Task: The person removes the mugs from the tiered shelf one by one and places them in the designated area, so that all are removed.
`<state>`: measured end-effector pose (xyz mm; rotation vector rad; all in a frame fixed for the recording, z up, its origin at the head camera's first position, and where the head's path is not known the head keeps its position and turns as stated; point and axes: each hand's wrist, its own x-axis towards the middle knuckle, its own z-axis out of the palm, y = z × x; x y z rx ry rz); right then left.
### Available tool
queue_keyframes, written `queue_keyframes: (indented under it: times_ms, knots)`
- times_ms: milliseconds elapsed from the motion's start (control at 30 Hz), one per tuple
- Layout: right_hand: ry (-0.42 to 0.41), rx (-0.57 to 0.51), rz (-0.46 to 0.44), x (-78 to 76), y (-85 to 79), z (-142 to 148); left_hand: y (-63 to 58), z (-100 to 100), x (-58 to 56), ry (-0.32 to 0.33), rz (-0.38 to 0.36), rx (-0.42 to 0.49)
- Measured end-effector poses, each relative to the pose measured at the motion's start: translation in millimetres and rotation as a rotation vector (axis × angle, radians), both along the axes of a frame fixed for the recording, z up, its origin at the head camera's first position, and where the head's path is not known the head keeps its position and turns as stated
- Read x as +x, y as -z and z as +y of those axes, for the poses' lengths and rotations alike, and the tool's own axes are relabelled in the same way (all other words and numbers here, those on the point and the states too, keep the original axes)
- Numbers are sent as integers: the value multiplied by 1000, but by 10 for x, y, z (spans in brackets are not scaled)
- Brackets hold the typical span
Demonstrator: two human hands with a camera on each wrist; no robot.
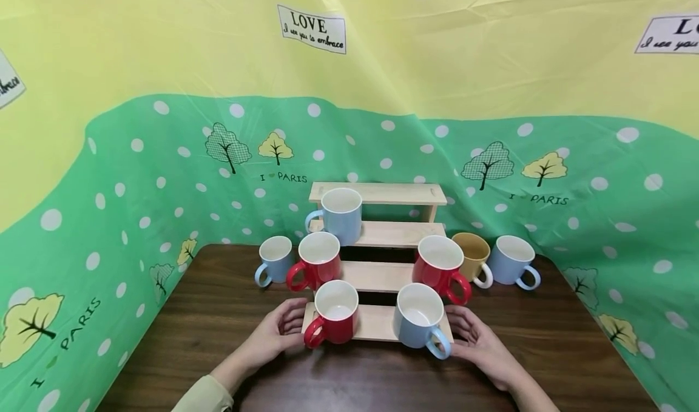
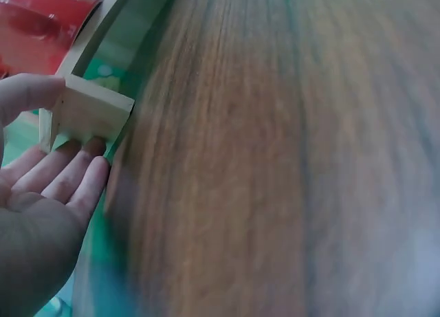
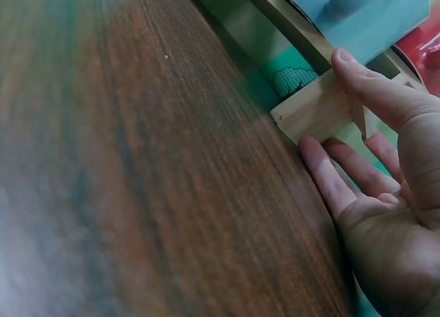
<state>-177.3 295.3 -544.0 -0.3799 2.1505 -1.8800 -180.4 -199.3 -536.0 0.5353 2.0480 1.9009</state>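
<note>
Holding the rack (image 1: 377, 192), standing on the table (image 1: 191, 315), by both ends of its near step (image 1: 375, 323); curving left hand (image 1: 278, 330) and right hand (image 1: 483, 344) partway round, pinching wood between thumb and fingers. Likely getting past halfway: counting five mugs (image 1: 338, 327) on the rack, two near, two midway, one far; leaving a blue mug (image 1: 276, 261) at left, a tan mug (image 1: 473, 259) and another blue mug (image 1: 505, 269) at right, beside it.

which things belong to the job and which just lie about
Likely the job:
wooden rack, held by left hand and right hand
three red mugs and two blue mugs on it

Apparently idle:
tan mug, two loose blue mugs, on the table
</note>
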Motion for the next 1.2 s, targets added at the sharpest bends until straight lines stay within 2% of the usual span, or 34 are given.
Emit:
queue_keyframes:
  times_ms: [133,300,533,667,767,933,1000,1067,1200]
  knots:
    - [-18,-12,23,10,-4,7,-77,5,0,13,4,-48]
    - [7,-13,7,3,4,-5,-113,17,-8,13,-14,-81]
    - [13,-10,4,-3,21,1,-121,29,-1,-1,-6,-80]
    - [2,-14,1,-12,36,3,-192,-15,12,-14,22,-69]
    - [-10,-20,12,-16,47,3,-254,-90,-13,-86,94,-64]
    - [0,-17,-1,1,29,4,-397,-243,-125,-328,257,-82]
    - [6,-12,-15,5,21,1,-517,-288,-159,-411,262,-72]
    - [3,-7,-17,9,16,-4,-668,-321,-181,-467,238,-48]
    - [5,-15,-21,3,7,-20,-1019,-358,-215,-519,195,-32]
